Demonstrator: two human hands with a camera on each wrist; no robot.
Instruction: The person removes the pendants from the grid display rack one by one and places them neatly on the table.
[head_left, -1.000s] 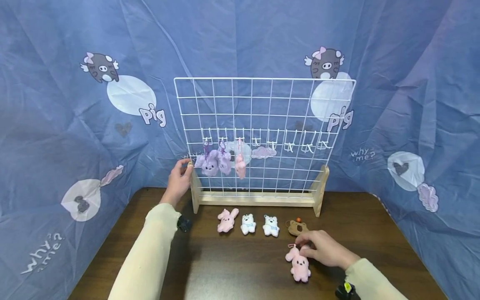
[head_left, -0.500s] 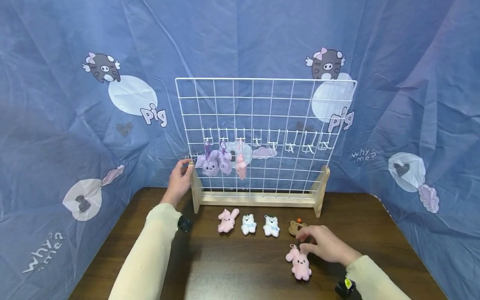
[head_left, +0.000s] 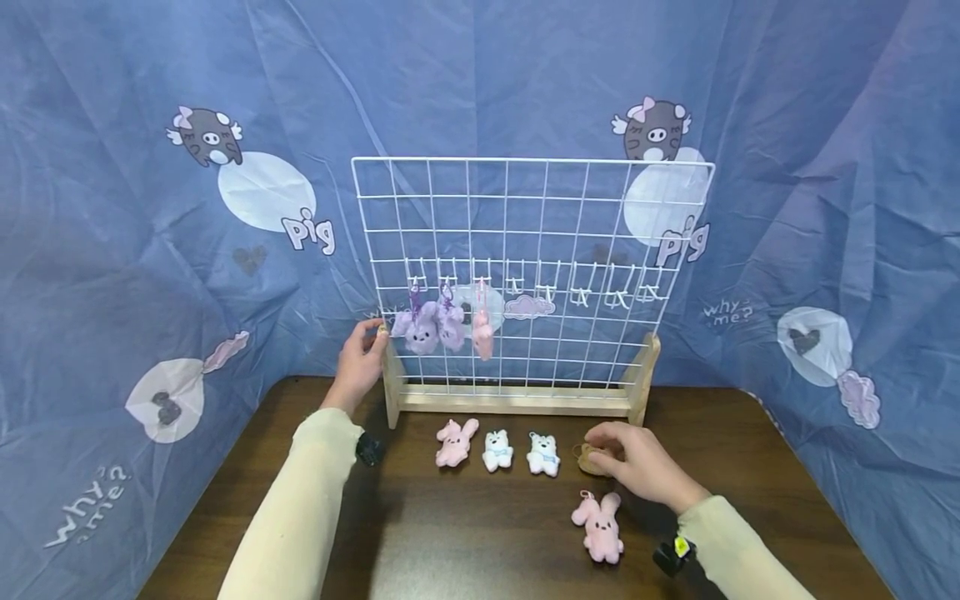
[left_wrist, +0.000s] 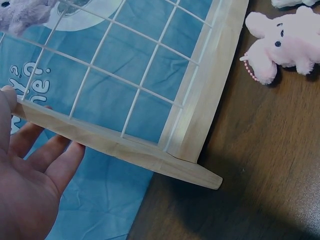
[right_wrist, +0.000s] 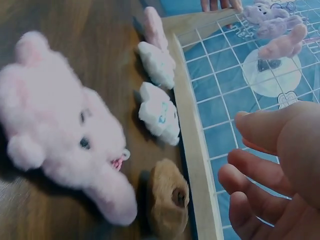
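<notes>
At the left end of the white wire grid rack (head_left: 543,231), my left hand (head_left: 358,360) grips the wooden side post (left_wrist: 110,142), with its fingers behind the wood. My right hand (head_left: 641,467) hovers over a brown bear plush charm (right_wrist: 169,200), thumb and fingers apart, and partly hides it in the head view. Nearer the front lies a pink bunny plush charm (head_left: 602,533), face up with a small chain loop at its head. To the left in a row are two white bear charms (head_left: 543,455) (head_left: 497,451) and another pink bunny charm (head_left: 453,444).
Two purple plush charms (head_left: 421,332) (head_left: 450,323) and a pink one (head_left: 482,333) hang from the rack's left hooks. Several bare hooks (head_left: 580,297) continue to the right. A blue printed cloth (head_left: 480,75) surrounds the dark wooden table (head_left: 450,533) behind and at the sides.
My right hand has left the front pink bunny, which now lies free, and has moved away from me to above the brown bear. The left hand stays on the post.
</notes>
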